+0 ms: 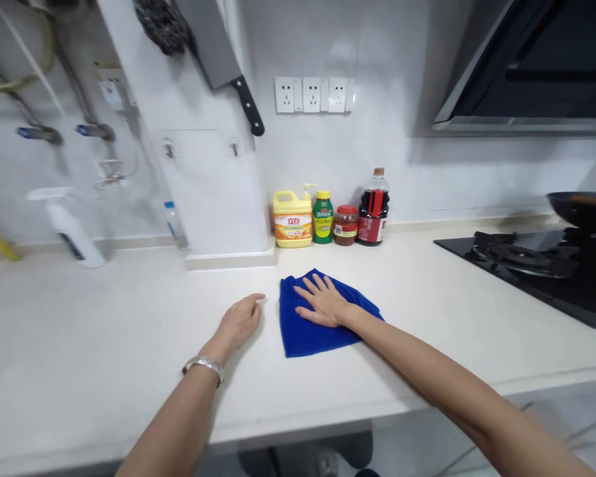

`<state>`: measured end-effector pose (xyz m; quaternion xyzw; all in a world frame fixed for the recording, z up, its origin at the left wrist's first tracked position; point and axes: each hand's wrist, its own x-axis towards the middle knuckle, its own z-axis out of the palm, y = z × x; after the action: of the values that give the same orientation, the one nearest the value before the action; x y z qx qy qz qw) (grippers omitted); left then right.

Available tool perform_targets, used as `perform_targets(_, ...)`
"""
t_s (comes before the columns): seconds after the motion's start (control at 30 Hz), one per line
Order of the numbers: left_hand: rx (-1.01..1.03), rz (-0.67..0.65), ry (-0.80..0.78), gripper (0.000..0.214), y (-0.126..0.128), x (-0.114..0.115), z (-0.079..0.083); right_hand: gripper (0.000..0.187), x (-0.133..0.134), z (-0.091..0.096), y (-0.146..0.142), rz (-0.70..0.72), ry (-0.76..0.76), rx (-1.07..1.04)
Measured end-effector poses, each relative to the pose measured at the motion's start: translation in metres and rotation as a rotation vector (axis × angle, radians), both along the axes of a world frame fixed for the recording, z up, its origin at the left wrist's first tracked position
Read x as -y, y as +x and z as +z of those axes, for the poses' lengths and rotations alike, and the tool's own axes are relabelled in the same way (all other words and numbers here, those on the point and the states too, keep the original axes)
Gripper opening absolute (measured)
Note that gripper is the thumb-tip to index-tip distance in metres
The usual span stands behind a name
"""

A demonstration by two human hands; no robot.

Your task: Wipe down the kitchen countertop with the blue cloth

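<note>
A blue cloth (298, 334) lies spread on the white countertop (144, 318), its edges slightly wrinkled. Palm down on top of it is my right hand (325, 303), fingers spread and flat, not gripping the fabric. To the left of the cloth, a small gap away, my left hand (239, 321) is at the countertop with its index finger stretched toward the cloth. The other fingers of that hand bend under and are partly hidden; I see nothing held in it. A silver bracelet (204, 368) circles my left wrist.
Behind the cloth stand a yellow detergent jug (293, 222), a green bottle (322, 218), a red-lidded jar (346, 226) and a dark sauce bottle (374, 211). A cleaver (221, 59) hangs above. A spray bottle (72, 228) stands left; a gas stove (531, 265) is right.
</note>
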<state>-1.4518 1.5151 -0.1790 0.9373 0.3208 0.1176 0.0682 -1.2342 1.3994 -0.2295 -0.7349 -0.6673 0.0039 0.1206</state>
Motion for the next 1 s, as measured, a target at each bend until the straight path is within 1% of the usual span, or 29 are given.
perform_targets(0.07, -0.001, -0.039, 0.003, 0.051, -0.029, 0.011, 0.002, 0.077, 0.019, -0.005, -0.006, 0.033, 0.018, 0.016)
perform_targets(0.13, -0.008, -0.056, 0.032, 0.052, -0.071, 0.016, 0.006, 0.076, 0.036, -0.012, -0.009, 0.057, 0.040, 0.026)
perform_targets(0.17, -0.024, -0.038, 0.053, 0.054, -0.097, 0.016, 0.009, 0.075, 0.044, -0.016, -0.010, 0.068, 0.055, 0.026)
perform_targets(0.2, -0.048, 0.004, 0.079, 0.056, -0.125, 0.013, 0.011, 0.075, 0.052, -0.020, -0.011, 0.081, 0.075, 0.023)
perform_targets(0.23, -0.087, 0.073, 0.100, 0.060, -0.154, 0.009, 0.014, 0.075, 0.060, -0.025, -0.011, 0.098, 0.097, 0.017)
perform_targets(0.3, -0.165, 0.264, 0.138, 0.067, -0.210, -0.005, 0.019, 0.074, 0.077, -0.035, -0.011, 0.137, 0.145, 0.007)
perform_targets(0.37, -0.228, 0.376, 0.196, 0.070, -0.256, -0.021, 0.021, 0.072, 0.091, -0.046, -0.011, 0.158, 0.180, 0.012)
perform_targets(0.4, -0.243, 0.423, 0.214, 0.070, -0.273, -0.029, 0.020, 0.070, 0.097, -0.051, -0.010, 0.159, 0.190, 0.021)
perform_targets(0.47, -0.255, 0.491, 0.207, 0.072, -0.294, -0.040, 0.015, 0.068, 0.103, -0.061, -0.007, 0.160, 0.204, 0.045)
perform_targets(0.53, -0.267, 0.530, 0.195, 0.073, -0.300, -0.046, 0.008, 0.068, 0.100, -0.065, -0.005, 0.169, 0.199, 0.069)
perform_targets(0.57, -0.280, 0.540, 0.201, 0.073, -0.300, -0.047, 0.004, 0.069, 0.093, -0.064, -0.006, 0.175, 0.191, 0.079)
perform_targets(0.6, -0.295, 0.542, 0.218, 0.073, -0.299, -0.048, 0.001, 0.070, 0.082, -0.061, -0.009, 0.180, 0.181, 0.087)
perform_targets(0.67, -0.325, 0.544, 0.250, 0.073, -0.296, -0.051, -0.004, 0.071, 0.049, -0.050, -0.021, 0.200, 0.158, 0.101)
perform_targets(0.73, -0.335, 0.527, 0.256, 0.073, -0.298, -0.055, -0.009, 0.071, 0.002, -0.034, -0.044, 0.248, 0.138, 0.111)
perform_targets(0.83, -0.278, 0.458, 0.296, 0.072, -0.310, -0.063, -0.021, 0.072, -0.082, -0.008, -0.094, 0.357, 0.119, 0.105)
perform_targets(0.87, -0.233, 0.417, 0.349, 0.071, -0.315, -0.065, -0.026, 0.073, -0.109, 0.001, -0.113, 0.394, 0.113, 0.093)
perform_targets(0.93, -0.137, 0.310, 0.512, 0.072, -0.325, -0.070, -0.035, 0.076, -0.160, 0.017, -0.153, 0.457, 0.088, 0.054)
perform_targets(1.0, -0.073, 0.200, 0.673, 0.078, -0.333, -0.076, -0.044, 0.079, -0.204, 0.030, -0.190, 0.509, 0.045, 0.008)
